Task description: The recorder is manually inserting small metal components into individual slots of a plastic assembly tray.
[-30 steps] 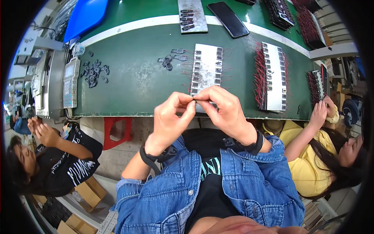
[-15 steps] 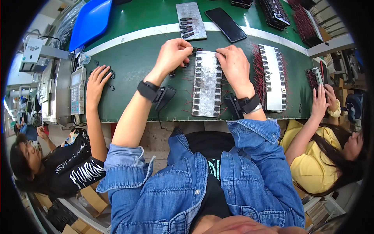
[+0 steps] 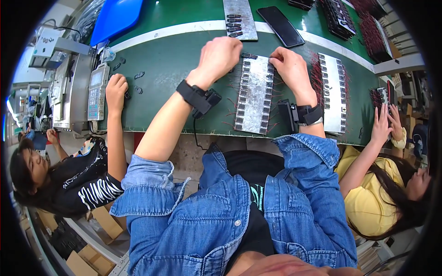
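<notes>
A silver metal plate (image 3: 254,96) lies lengthwise before me, lined along both long edges with small black parts that trail thin red wires. At its far left corner sits another small black part (image 3: 249,56). My left hand (image 3: 218,60) is just left of and beyond that corner, its fingers bent together; what is in them, if anything, is hidden. Beyond it, a second metal plate (image 3: 240,11) carries a short row of black parts (image 3: 234,26). My right hand (image 3: 294,71) has its thumb and forefinger closed at the first plate's far right corner.
Right of me lies another filled plate (image 3: 332,92) with red wires. A black phone (image 3: 281,26) and a blue tray (image 3: 117,20) are farther back. At left, a co-worker's hand (image 3: 116,92) is near loose black parts and a keypad device (image 3: 96,94). Another co-worker's hands (image 3: 386,122) work at right.
My left hand has moved away from the plate's far left corner, where the black part now lies. The left co-worker's fingers have curled. The whole view has shifted slightly.
</notes>
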A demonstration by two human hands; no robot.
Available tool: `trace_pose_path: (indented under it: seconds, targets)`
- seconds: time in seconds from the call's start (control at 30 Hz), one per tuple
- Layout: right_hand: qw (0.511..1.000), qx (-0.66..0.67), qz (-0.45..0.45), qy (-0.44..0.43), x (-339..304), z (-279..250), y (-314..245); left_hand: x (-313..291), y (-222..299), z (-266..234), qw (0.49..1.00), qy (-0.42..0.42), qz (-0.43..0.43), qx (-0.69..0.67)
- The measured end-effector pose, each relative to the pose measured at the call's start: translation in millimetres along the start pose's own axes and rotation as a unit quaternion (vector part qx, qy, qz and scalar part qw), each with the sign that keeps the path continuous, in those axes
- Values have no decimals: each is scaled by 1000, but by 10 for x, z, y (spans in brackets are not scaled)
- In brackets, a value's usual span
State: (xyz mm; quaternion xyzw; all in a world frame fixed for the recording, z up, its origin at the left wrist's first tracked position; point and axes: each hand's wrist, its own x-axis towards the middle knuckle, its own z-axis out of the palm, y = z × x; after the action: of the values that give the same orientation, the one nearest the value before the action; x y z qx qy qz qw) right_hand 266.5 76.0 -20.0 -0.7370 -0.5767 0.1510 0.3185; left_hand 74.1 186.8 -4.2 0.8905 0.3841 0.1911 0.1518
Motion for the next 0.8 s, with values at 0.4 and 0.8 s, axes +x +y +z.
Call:
trace_pose_path:
  seconds: [0.4, 0.8]
  targets:
    - [997, -22, -30, 63, -126, 86, 31, -540, -4, -286, 994, -6, 98, 46]
    - [835, 545, 71, 26, -910, -163, -457, -741, 128, -441, 997, 18, 14, -72]
